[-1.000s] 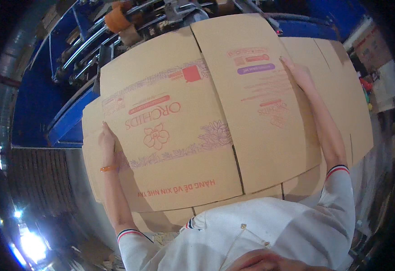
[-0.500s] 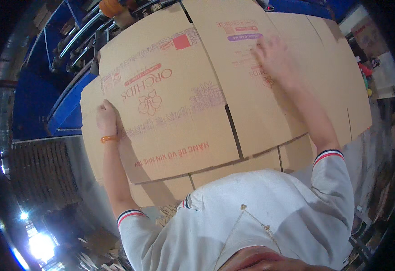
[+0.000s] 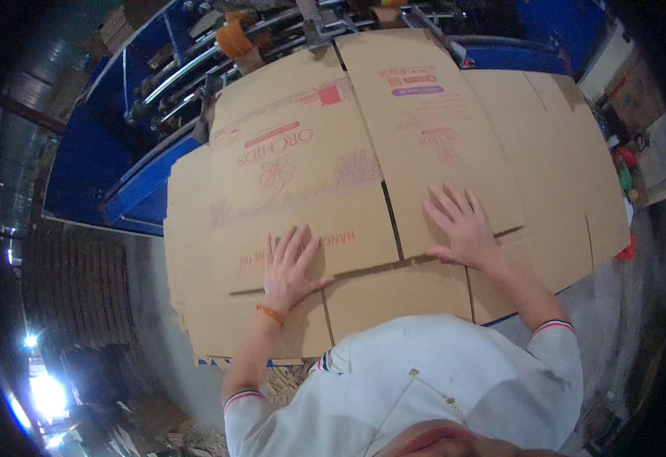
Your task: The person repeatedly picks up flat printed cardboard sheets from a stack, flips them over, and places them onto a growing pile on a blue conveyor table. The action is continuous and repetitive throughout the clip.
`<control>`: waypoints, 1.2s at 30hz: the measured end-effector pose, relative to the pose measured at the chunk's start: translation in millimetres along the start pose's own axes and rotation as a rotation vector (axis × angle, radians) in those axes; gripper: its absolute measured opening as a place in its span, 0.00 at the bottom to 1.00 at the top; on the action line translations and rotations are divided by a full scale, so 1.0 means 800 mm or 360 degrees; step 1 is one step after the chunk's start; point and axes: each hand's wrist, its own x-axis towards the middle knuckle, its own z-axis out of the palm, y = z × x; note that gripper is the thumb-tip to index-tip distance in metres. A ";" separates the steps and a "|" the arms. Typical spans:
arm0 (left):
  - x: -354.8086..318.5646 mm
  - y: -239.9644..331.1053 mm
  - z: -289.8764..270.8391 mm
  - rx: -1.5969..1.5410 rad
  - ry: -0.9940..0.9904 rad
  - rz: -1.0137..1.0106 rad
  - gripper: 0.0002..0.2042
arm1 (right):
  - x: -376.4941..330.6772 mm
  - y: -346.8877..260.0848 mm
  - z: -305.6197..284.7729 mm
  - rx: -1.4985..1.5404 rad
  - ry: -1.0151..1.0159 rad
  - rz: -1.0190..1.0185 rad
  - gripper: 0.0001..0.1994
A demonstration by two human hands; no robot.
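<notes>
A flat printed cardboard box blank (image 3: pixel 310 183), brown with red and purple print, lies on top of other cardboard sheets (image 3: pixel 394 297). A dark slot runs between its two printed panels. My left hand (image 3: pixel 293 266), an orange band at its wrist, rests flat near the blank's close edge with fingers spread. To the right of the slot, my right hand (image 3: pixel 462 228) also lies flat on the blank, fingers apart and thumb at the close edge. Neither hand grips anything.
Beyond the blank stands a blue machine (image 3: pixel 150 183) with metal rods and an orange roller part (image 3: pixel 234 34). The blank's far edge reaches under a metal bracket (image 3: pixel 318 34). A stack of cardboard (image 3: pixel 78 289) stands at the left; scraps (image 3: pixel 287 381) lie below.
Both hands have come back toward me, from the blank's left side and its right panel to its close edge. The fingers of my left hand are now spread. More of the machine shows.
</notes>
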 end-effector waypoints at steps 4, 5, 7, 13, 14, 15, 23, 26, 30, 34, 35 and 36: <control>0.064 -0.045 0.027 0.0017 0.0073 0.0016 0.39 | 0.064 0.036 0.020 -0.0060 0.0136 0.0031 0.39; 0.079 -0.052 0.030 0.0021 0.0086 0.0026 0.38 | 0.076 0.045 0.027 -0.0082 0.0193 0.0015 0.39; 0.102 -0.069 0.038 0.0000 0.0141 0.0007 0.37 | 0.108 0.061 0.042 -0.0104 0.0296 -0.0036 0.39; 0.182 -0.112 0.030 0.0028 0.0105 -0.0202 0.36 | 0.189 0.118 0.078 -0.0145 0.0418 0.0115 0.31; 0.203 -0.116 0.021 -0.0012 0.0059 -0.0333 0.35 | 0.196 0.110 0.080 -0.0166 0.0483 0.0219 0.30; 0.211 -0.116 0.029 0.0061 0.0147 -0.0350 0.35 | 0.207 0.106 0.074 -0.0197 0.0571 0.0317 0.30; 0.015 -0.223 0.054 0.0058 0.0997 -0.0955 0.32 | 0.098 0.005 0.029 0.0384 -0.0079 0.0099 0.30; -0.079 -0.245 -0.022 0.0455 0.0259 -0.2058 0.26 | 0.025 -0.018 0.021 0.0348 -0.0217 0.0150 0.30; -0.194 -0.300 -0.008 0.0507 0.0226 -0.2343 0.26 | 0.027 -0.027 0.031 0.0297 -0.0084 0.0065 0.29; -0.210 -0.324 -0.031 0.0374 0.0174 -0.2265 0.26 | 0.038 -0.032 0.026 0.0314 -0.0024 0.0089 0.28; -0.197 -0.321 -0.051 0.0310 0.0159 -0.2285 0.26 | 0.035 -0.030 0.029 0.0310 -0.0018 0.0110 0.27; -0.189 -0.317 -0.076 0.0247 0.0144 -0.2305 0.27 | 0.032 -0.028 0.030 0.0307 -0.0012 0.0129 0.27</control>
